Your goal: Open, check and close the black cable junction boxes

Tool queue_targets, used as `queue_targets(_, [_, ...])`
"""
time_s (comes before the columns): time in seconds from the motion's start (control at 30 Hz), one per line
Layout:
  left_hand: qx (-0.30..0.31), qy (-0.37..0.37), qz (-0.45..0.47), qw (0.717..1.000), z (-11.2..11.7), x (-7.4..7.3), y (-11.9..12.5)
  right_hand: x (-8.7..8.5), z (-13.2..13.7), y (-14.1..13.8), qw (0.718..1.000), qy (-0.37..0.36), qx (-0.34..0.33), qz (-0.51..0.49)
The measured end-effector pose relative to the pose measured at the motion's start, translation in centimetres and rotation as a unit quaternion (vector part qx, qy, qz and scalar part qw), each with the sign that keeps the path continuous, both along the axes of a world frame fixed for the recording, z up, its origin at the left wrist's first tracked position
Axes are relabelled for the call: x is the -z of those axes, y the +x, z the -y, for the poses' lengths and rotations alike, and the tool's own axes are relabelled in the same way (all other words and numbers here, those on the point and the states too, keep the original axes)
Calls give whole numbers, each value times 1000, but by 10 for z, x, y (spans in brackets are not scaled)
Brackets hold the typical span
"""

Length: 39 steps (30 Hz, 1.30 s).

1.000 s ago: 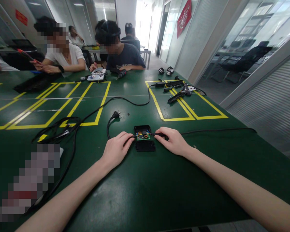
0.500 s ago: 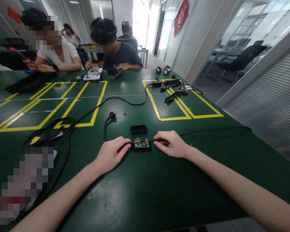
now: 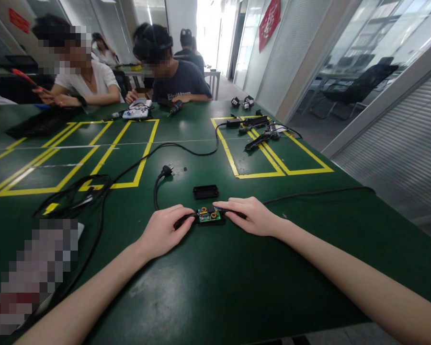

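Note:
A small green circuit board [image 3: 205, 218] with two copper coils sits at the black lower case half [image 3: 217, 222]; whether it is fully seated I cannot tell. My left hand [image 3: 167, 229] pinches the black cable at the board's left end. On the other side, my right hand [image 3: 251, 216] has its thumb and fingers around the right-hand cable [image 3: 290, 195], with the index fingertip reaching to the blue wires at the board's edge. Just behind lies the loose black case cover [image 3: 205, 192], hollow side up. The left cable leads to a black plug [image 3: 166, 171].
Coiled black cable [image 3: 73, 196] lies to the left, above a blurred package [image 3: 32, 273]. Farther back are black tool parts [image 3: 260, 136] inside yellow tape outlines, a power strip [image 3: 135, 112] and a drill-like tool [image 3: 175, 108]. Two people sit across the green table [image 3: 187, 297].
My right index finger has stretched leftward from the cable onto the board's right edge. The board has shifted slightly left and tilted. My left hand keeps its pinch.

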<state>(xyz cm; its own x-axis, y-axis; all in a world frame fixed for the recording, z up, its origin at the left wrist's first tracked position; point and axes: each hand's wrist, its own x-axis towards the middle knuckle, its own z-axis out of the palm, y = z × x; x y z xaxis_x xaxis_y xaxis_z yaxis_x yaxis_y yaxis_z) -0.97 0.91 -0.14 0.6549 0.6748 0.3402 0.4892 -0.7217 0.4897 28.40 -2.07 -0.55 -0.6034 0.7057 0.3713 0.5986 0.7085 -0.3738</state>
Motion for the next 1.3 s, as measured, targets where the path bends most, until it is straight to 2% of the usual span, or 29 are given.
queue_targets(0.83, [11, -14, 9, 1000, 1, 0, 0, -2, 2, -2, 1000, -20, -18, -6])
queue_targets(1.3, [-1, -18, -5, 1000, 1, -1, 1, -3, 2, -4, 999, -49, 7, -14])
